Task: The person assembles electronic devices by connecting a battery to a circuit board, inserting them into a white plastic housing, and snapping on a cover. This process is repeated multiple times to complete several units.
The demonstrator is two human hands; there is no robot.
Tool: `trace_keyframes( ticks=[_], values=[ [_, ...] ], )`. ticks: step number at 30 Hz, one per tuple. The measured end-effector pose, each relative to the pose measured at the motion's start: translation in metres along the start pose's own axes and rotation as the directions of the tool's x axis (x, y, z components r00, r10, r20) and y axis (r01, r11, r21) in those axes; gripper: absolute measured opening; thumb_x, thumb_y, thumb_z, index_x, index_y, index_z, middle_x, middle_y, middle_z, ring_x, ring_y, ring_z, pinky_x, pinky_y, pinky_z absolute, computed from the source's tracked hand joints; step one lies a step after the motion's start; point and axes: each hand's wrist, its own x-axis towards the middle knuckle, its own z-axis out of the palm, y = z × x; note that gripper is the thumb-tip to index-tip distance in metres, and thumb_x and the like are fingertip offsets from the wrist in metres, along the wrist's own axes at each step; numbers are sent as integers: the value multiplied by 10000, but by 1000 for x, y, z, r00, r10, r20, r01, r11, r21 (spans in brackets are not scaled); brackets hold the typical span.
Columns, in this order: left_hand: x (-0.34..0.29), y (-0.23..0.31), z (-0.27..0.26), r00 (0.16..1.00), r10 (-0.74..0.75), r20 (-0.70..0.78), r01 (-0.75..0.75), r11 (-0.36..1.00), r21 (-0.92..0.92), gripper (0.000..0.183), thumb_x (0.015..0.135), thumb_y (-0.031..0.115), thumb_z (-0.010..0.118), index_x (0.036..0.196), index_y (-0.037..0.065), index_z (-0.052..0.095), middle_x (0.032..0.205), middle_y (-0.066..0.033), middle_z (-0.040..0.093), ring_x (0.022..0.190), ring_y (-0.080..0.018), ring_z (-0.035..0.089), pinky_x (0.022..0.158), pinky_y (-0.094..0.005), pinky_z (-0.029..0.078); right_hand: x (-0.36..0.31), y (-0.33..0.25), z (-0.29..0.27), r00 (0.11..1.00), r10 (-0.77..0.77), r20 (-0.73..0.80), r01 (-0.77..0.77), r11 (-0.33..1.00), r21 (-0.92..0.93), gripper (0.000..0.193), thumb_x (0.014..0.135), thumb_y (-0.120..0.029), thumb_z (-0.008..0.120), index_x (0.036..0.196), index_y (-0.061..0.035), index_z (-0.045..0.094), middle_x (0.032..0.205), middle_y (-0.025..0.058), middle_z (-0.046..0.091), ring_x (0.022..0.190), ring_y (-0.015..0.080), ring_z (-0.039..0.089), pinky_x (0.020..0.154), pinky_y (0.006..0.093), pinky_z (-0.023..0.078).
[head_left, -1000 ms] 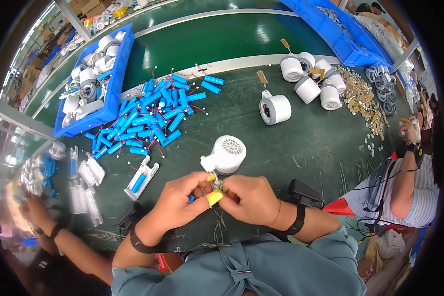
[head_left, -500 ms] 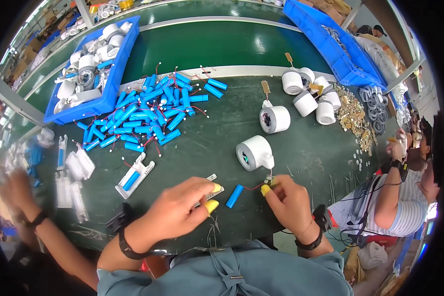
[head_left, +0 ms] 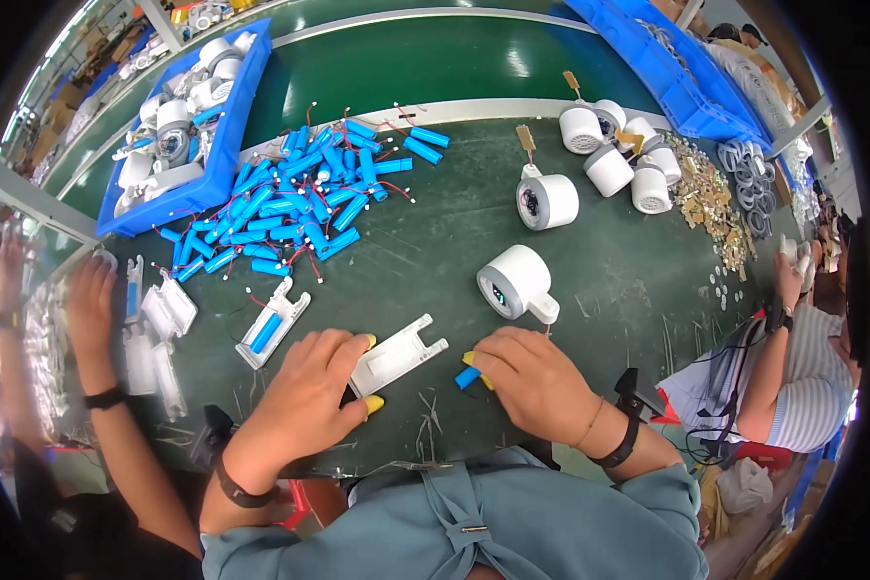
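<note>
My left hand [head_left: 311, 394] grips the near end of a white plastic handle shell [head_left: 403, 358] between its thumb and finger, which wear yellow fingertip covers. Pinched in the covered fingertips of my right hand [head_left: 541, 387] is a blue battery cell [head_left: 467, 378], low over the table to the right of the shell. Just beyond that hand lies a white round fan head [head_left: 518, 280] with a grey rim. A thin wire from its stub runs under my fingers, so its end is hidden. Farther left, another handle shell [head_left: 285, 314] has a blue cell inside.
A heap of blue cells [head_left: 290, 208] with red wires covers the far left. White fan heads [head_left: 609, 172], small boards [head_left: 701, 208] and grey rings [head_left: 749, 188] lie at the right. Blue crates [head_left: 227, 155] stand behind. Co-workers' arms [head_left: 92, 319] reach in at both sides.
My right hand has left the small board and taken hold of the blue cell. My left hand has shifted left, and the shell in it shows more fully. The co-worker's hand at left has moved.
</note>
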Motion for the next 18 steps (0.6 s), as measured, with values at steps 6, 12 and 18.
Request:
trace_keyframes(
  ticks=[6, 12, 18],
  values=[
    [-19, 13, 42, 954, -44, -297, -18, 979, -203, 671, 685, 44, 789, 1282, 17, 482, 1061, -148, 610, 960, -351, 578, 831, -425, 486, 4, -19, -8, 974, 99, -203, -54, 975, 217, 397, 706, 40, 683, 1092, -21, 617, 1002, 110, 640, 938, 323, 617, 846, 397, 494],
    [-17, 31, 56, 959, -25, -282, -49, 966, -253, 758, 677, 40, 785, 1335, -9, 411, 1085, -144, 621, 975, -339, 578, 852, -420, 485, 20, -33, 10, 981, -75, -176, 109, 975, 193, 343, 679, 32, 697, 1009, -35, 636, 990, 89, 650, 900, 283, 612, 791, 404, 486],
    [-17, 30, 57, 962, -20, -274, -50, 968, -247, 773, 667, 36, 776, 1341, -11, 401, 1092, -146, 620, 992, -339, 574, 861, -420, 483, 15, -36, 21, 988, -114, -108, 127, 984, 123, 316, 692, -14, 704, 1002, -36, 652, 1011, 70, 651, 937, 261, 600, 816, 389, 478]
  ],
)
